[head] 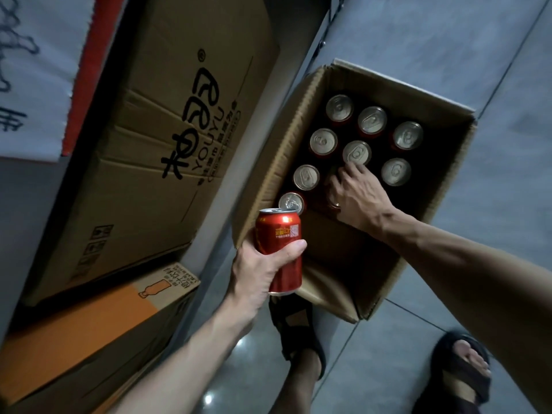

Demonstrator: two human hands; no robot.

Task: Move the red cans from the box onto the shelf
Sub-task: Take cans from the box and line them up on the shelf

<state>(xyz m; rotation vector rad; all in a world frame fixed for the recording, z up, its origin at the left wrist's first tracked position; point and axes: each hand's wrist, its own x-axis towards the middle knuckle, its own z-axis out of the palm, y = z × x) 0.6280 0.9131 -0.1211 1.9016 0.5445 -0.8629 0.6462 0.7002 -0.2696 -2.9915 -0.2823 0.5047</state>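
Observation:
My left hand [263,264] grips a red can [280,240] upright, above the near left corner of the open cardboard box [442,204] on the floor. Several red cans with silver tops [372,119] stand inside the box in rows. My right hand [355,192] reaches down into the box and its fingers curl over a can in the middle row, which the hand almost fully hides. The near part of the box holds no cans.
On the left, a large brown carton [155,144] lies on the shelf level, with an orange carton [89,330] below it. A red and white board [44,70] is at the top left. My sandalled feet [460,363] stand on the grey tiled floor [448,40].

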